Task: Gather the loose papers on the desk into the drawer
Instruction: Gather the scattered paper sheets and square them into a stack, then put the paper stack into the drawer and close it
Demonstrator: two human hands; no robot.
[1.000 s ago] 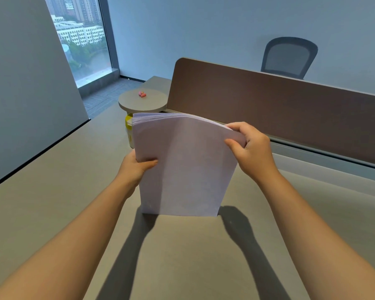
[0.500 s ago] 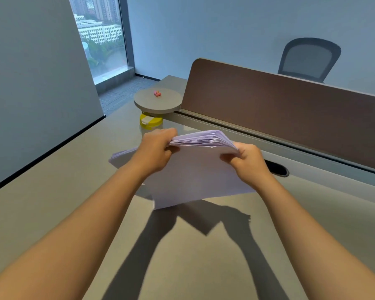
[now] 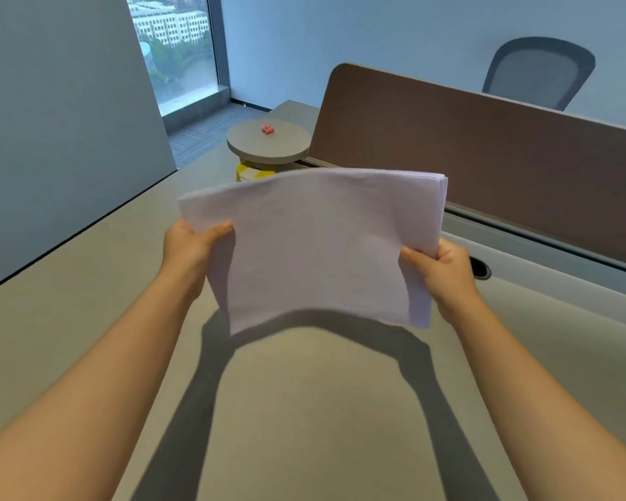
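Note:
A stack of white papers [image 3: 318,244] hangs in the air above the grey desk [image 3: 304,410], tilted with its face toward me. My left hand [image 3: 192,247] grips the stack's left edge, thumb on top. My right hand [image 3: 445,273] grips the right edge near the lower corner. The stack's lower edge is clear of the desk and casts a shadow on it. No drawer is in view.
A brown divider panel [image 3: 485,168] runs along the back of the desk, with a cable hole [image 3: 481,269] in front of it. A small round shelf [image 3: 268,142] holds pink items [image 3: 267,129] above a yellow container [image 3: 248,172]. An office chair [image 3: 539,70] stands behind the divider.
The stack stood upright on the desk, was tipped and turned, and is now held lifted off the desk by both side edges. The view has shifted to the left.

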